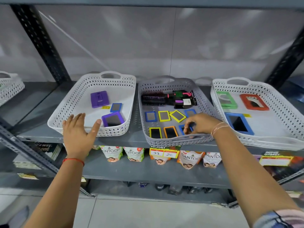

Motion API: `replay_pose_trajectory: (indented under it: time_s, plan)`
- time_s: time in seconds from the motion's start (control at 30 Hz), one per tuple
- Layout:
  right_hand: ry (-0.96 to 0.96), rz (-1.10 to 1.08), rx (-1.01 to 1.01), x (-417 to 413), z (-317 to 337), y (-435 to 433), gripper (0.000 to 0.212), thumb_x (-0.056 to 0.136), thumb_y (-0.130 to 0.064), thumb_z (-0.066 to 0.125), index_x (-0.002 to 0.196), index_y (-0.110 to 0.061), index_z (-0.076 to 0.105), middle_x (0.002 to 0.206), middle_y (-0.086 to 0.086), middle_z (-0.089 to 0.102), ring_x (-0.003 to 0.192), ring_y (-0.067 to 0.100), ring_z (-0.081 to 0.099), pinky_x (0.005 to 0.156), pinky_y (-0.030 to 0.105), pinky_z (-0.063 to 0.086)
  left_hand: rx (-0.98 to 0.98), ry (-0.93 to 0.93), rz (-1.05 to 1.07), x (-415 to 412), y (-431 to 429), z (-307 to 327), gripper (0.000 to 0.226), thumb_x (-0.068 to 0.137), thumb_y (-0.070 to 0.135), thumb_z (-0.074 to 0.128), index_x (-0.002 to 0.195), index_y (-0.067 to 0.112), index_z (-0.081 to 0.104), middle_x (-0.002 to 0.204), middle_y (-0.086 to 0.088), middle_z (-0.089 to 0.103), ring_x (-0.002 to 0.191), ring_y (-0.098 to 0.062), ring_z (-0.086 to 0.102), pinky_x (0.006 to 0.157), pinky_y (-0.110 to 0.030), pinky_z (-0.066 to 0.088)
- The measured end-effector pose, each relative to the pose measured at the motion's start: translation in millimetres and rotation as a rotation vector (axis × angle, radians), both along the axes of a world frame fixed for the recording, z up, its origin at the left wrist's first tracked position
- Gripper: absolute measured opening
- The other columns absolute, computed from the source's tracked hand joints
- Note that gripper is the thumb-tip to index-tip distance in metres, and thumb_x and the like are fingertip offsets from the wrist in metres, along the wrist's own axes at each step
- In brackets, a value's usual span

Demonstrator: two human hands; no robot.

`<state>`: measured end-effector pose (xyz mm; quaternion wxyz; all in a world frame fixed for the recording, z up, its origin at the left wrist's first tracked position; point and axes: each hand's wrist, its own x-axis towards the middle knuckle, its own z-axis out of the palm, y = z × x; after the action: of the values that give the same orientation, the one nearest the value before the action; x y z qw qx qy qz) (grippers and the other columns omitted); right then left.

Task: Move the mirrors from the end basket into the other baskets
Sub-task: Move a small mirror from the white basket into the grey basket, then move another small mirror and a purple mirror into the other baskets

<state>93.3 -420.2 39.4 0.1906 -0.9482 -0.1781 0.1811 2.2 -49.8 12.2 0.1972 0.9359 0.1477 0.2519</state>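
Observation:
Three baskets stand on the grey shelf. The left white basket holds a purple mirror lying face down, a small blue mirror and a purple mirror. My left hand is spread open over its front rim. The middle grey basket holds several small blue, yellow and orange mirrors. My right hand pinches a small blue mirror at its front right. The right white basket holds a green mirror, a red mirror and a large blue mirror.
Hairbrushes lie at the back of the middle basket. Another white basket sits at the far left. Black uprights frame the shelf. Soap pouches and price tags fill the shelf below.

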Motion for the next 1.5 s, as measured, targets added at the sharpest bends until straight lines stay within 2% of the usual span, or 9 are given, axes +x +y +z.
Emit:
replay_pose_trajectory:
  time_s: [0.17, 0.37, 0.5, 0.73, 1.0, 1.2, 1.33, 1.4, 1.5]
  plan:
    - [-0.018, -0.038, -0.084, -3.1, 16.9, 0.7, 0.042, 0.068, -0.005, 0.079, 0.107, -0.007, 0.064, 0.122, 0.010, 0.064, 0.116, 0.024, 0.056, 0.101, 0.035, 0.044, -0.002, 0.002, -0.011, -0.9, -1.8, 0.6, 0.088, 0.073, 0.065, 0.030, 0.123, -0.005, 0.048, 0.131, -0.026, 0.049, 0.131, -0.039, 0.030, 0.112, -0.050, 0.014]
    - [-0.259, 0.124, 0.126, 20.1, 68.8, 56.7, 0.055, 0.077, -0.023, 0.074, 0.128, -0.016, 0.055, 0.139, 0.003, 0.052, 0.128, 0.018, 0.048, 0.103, 0.022, 0.033, -0.038, -0.011, -0.012, -1.1, -1.8, 2.2, 0.086, 0.073, 0.065, 0.030, 0.124, -0.003, 0.047, 0.132, -0.024, 0.049, 0.132, -0.038, 0.029, 0.113, -0.050, 0.013]
    - [-0.214, 0.315, 0.163, 45.0, 69.3, 133.7, 0.056, 0.084, -0.023, 0.066, 0.136, -0.016, 0.046, 0.150, 0.000, 0.038, 0.137, 0.014, 0.036, 0.113, 0.023, 0.022, -0.071, -0.029, -0.018, 0.1, 4.7, 1.1, 0.084, 0.075, 0.063, 0.032, 0.124, -0.002, 0.048, 0.133, -0.024, 0.049, 0.132, -0.037, 0.031, 0.113, -0.048, 0.015]
    - [-0.170, 0.452, 0.015, 96.8, 40.9, 225.7, 0.045, 0.088, -0.023, 0.060, 0.133, -0.018, 0.051, 0.145, 0.003, 0.045, 0.133, 0.022, 0.042, 0.114, 0.031, 0.029, -0.051, -0.037, -0.019, 4.3, 11.6, -4.0, 0.076, 0.078, 0.060, 0.034, 0.123, 0.002, 0.051, 0.131, -0.019, 0.052, 0.131, -0.033, 0.034, 0.112, -0.045, 0.017]
    - [-0.140, 0.711, -0.413, 128.8, 14.7, 269.8, 0.067, 0.084, -0.007, 0.063, 0.143, -0.023, 0.035, 0.137, 0.010, 0.050, 0.125, 0.030, 0.046, 0.105, 0.037, 0.039, -0.064, -0.082, 0.019, 8.6, 11.8, -6.1, 0.067, 0.079, 0.053, 0.041, 0.119, 0.001, 0.055, 0.127, -0.018, 0.056, 0.129, -0.031, 0.039, 0.111, -0.050, 0.023]
    - [-0.178, 0.658, -0.350, 129.8, 7.9, 271.0, 0.056, 0.087, 0.002, 0.051, 0.137, -0.022, 0.045, 0.124, 0.009, 0.062, 0.113, 0.028, 0.055, 0.095, 0.030, 0.045, -0.070, -0.088, 0.033, 9.4, 10.7, -6.4, 0.066, 0.079, 0.052, 0.041, 0.119, 0.002, 0.056, 0.126, -0.017, 0.057, 0.128, -0.031, 0.041, 0.112, -0.045, 0.021]
    - [-0.141, 0.568, -0.306, 133.8, 10.9, 271.3, 0.034, 0.093, -0.023, 0.048, 0.117, -0.003, 0.063, 0.119, 0.015, 0.064, 0.107, 0.031, 0.059, 0.101, 0.035, 0.045, -0.069, -0.081, 0.034, 8.6, 10.2, -5.7, 0.066, 0.080, 0.053, 0.040, 0.120, 0.003, 0.055, 0.127, -0.017, 0.057, 0.129, -0.030, 0.039, 0.112, -0.041, 0.019]
    - [-0.108, 0.557, -0.291, 138.9, 13.5, 272.5, 0.036, 0.093, -0.013, 0.047, 0.128, -0.005, 0.055, 0.121, 0.016, 0.063, 0.112, 0.033, 0.057, 0.102, 0.035, 0.044, -0.069, -0.078, 0.033, 9.1, 9.9, -5.2, 0.066, 0.079, 0.053, 0.040, 0.120, 0.003, 0.055, 0.127, -0.017, 0.056, 0.129, -0.030, 0.039, 0.112, -0.043, 0.019]
    - [-0.046, 0.575, -0.357, 135.4, 16.1, 272.2, 0.071, 0.085, -0.006, 0.061, 0.146, -0.018, 0.027, 0.132, 0.014, 0.054, 0.119, 0.033, 0.051, 0.100, 0.035, 0.042, -0.067, -0.073, 0.038, 8.8, 9.9, -4.6, 0.066, 0.080, 0.053, 0.040, 0.120, 0.003, 0.055, 0.127, -0.017, 0.056, 0.129, -0.031, 0.039, 0.112, -0.043, 0.020]
